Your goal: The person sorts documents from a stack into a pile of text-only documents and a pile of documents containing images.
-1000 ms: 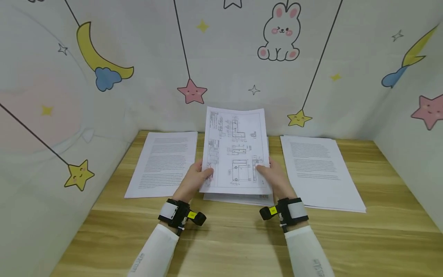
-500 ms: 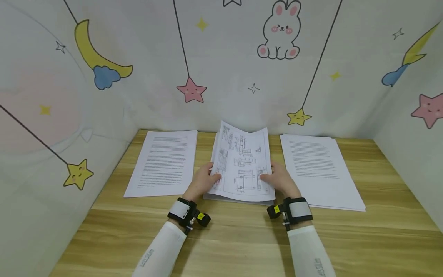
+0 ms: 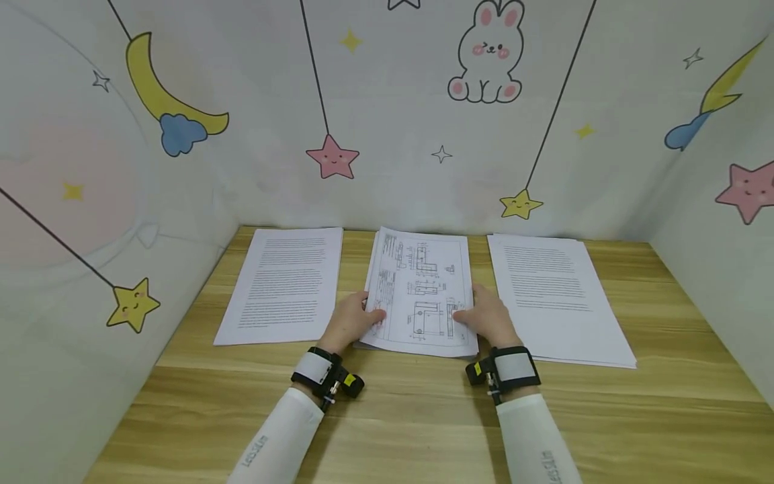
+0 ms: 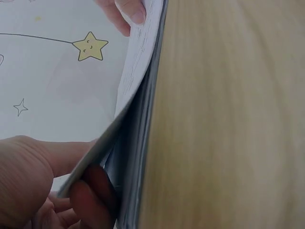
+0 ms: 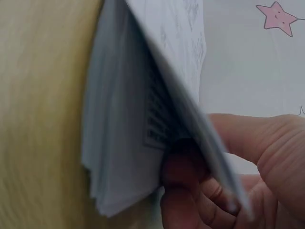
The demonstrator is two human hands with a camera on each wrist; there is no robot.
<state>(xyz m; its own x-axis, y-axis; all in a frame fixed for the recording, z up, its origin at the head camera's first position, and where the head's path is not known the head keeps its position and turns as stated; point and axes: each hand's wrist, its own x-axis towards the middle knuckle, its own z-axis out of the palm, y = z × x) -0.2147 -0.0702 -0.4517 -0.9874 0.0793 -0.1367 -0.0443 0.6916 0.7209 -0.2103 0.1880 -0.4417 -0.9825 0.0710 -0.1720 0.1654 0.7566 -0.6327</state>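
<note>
A sheet with technical drawings (image 3: pixel 432 296) lies over a paper stack (image 5: pixel 112 143) at the middle of the table. My left hand (image 3: pixel 349 321) pinches its left edge, thumb on top and fingers underneath. On the opposite edge, my right hand (image 3: pixel 491 317) pinches the same sheet in the same way. Both wrist views show the sheet's edges bent up, leaving a gap above the stack. The fingertips of each hand are partly hidden under the sheet.
Left of the drawings lies a printed text stack (image 3: pixel 284 289); another text stack (image 3: pixel 550 289) lies on the right. The wooden table (image 3: pixel 405 423) ends at a white backdrop (image 3: pixel 399 195) with cartoon figures. Each wrist wears a strapped camera.
Both hands have come down with the drawing sheet. It was held up above the stack, then bowed, and now lies nearly flat and lined up over it.
</note>
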